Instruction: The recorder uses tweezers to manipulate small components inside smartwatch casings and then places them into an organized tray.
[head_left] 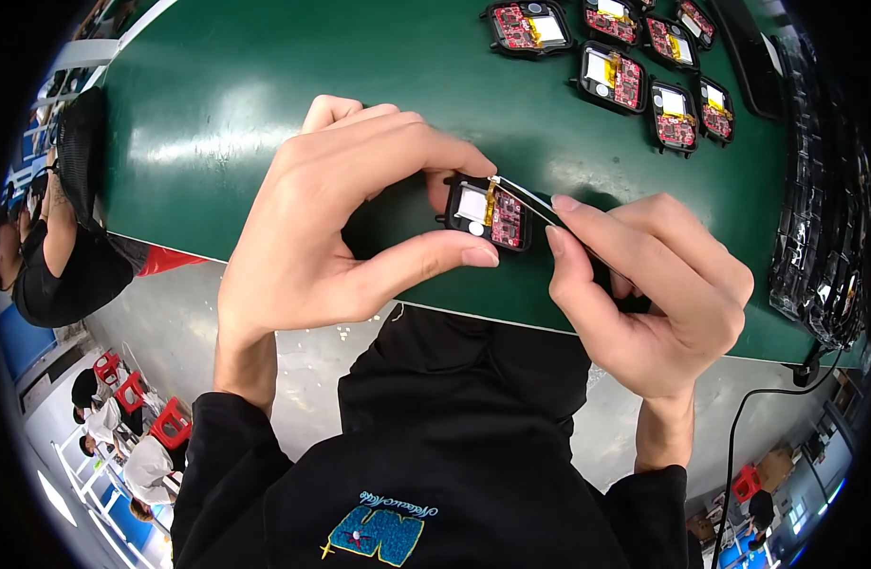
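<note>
My left hand (336, 209) grips a small black device housing (490, 214) by its edges, thumb on the near side and fingers on the far side. Inside the housing lie a red circuit board, a white rectangular block, a round silvery disc and yellow tape. Between thumb and forefinger, my right hand (649, 280) pinches a pair of slim metal tweezers (526, 197). The tweezer tips meet the housing's far edge, close to the yellow tape and my left forefinger. Whether the tips hold anything is too small to tell.
Several similar open housings (611, 76) lie on the green table (208, 142) at the far right. Beyond them, stacked black trays in clear wrap (815, 209) line the right edge. A black cable (734, 427) hangs off there. Another person (61, 228) sits at the left.
</note>
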Demonstrator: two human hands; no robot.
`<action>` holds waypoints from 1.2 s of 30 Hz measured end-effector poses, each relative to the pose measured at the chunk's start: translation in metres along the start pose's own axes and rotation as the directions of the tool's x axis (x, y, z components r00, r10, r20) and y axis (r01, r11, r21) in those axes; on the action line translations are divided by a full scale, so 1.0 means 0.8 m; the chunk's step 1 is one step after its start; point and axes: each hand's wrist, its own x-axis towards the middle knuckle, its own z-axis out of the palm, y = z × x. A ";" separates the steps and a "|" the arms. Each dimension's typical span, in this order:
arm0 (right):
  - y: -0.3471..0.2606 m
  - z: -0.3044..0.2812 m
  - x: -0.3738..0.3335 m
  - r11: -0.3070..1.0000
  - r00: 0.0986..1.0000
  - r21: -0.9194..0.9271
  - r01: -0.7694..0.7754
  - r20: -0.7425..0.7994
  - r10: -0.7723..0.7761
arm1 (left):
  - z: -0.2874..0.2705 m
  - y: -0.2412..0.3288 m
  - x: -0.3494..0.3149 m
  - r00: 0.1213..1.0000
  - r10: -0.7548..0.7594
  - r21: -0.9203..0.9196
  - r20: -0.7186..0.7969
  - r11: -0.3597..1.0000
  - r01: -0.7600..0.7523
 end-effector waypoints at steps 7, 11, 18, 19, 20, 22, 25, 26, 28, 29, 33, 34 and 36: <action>-0.001 -0.001 0.001 1.000 1.000 -0.026 0.004 0.017 -0.004 | -0.002 -0.003 0.003 1.000 0.012 -0.022 0.004 1.000 -0.012; 0.000 0.001 0.000 1.000 1.000 -0.025 0.018 0.016 -0.017 | -0.002 -0.004 0.004 1.000 0.002 -0.029 0.016 1.000 -0.001; 0.001 0.004 0.000 0.999 0.999 -0.014 0.050 0.006 -0.050 | -0.004 -0.006 0.003 1.000 0.014 -0.043 0.021 0.999 -0.013; 0.001 0.004 0.000 0.999 0.999 -0.013 0.049 0.006 -0.049 | -0.004 -0.007 0.003 0.999 0.019 -0.042 0.028 0.999 -0.018; 0.000 0.003 0.001 0.999 0.999 -0.009 0.033 0.027 -0.032 | -0.004 -0.009 0.004 0.999 0.019 -0.043 0.030 0.999 -0.018; -0.005 -0.001 0.003 1.000 0.999 -0.003 0.017 0.049 -0.016 | -0.008 -0.014 0.004 0.996 0.062 -0.040 0.064 0.997 -0.060; -0.009 -0.007 0.004 0.991 0.991 0.081 -0.110 0.091 0.102 | -0.010 -0.019 0.003 0.992 0.081 -0.049 0.093 0.996 -0.077; -0.008 -0.008 0.005 0.979 0.986 0.142 -0.146 0.108 0.131 | -0.011 -0.021 0.002 0.993 0.077 -0.046 0.095 0.996 -0.073; -0.007 -0.010 0.006 0.963 0.979 0.196 -0.185 0.125 0.162 | -0.012 -0.022 0.004 0.989 0.100 -0.073 0.107 0.993 -0.093; -0.007 -0.010 0.006 0.961 0.975 0.191 -0.200 0.137 0.176 | -0.013 -0.022 0.003 0.989 0.100 -0.074 0.108 0.993 -0.092; -0.006 -0.012 0.007 0.964 0.969 0.167 -0.206 0.169 0.178 | -0.015 -0.023 0.005 0.985 0.118 -0.064 0.128 0.992 -0.111; -0.005 -0.012 0.007 0.964 0.969 0.167 -0.207 0.169 0.179 | -0.015 -0.024 0.005 0.980 0.140 -0.059 0.143 0.989 -0.133; -0.004 -0.011 0.006 0.969 0.973 0.167 -0.183 0.172 0.155 | -0.017 -0.022 0.006 0.979 0.130 -0.060 0.155 0.991 -0.122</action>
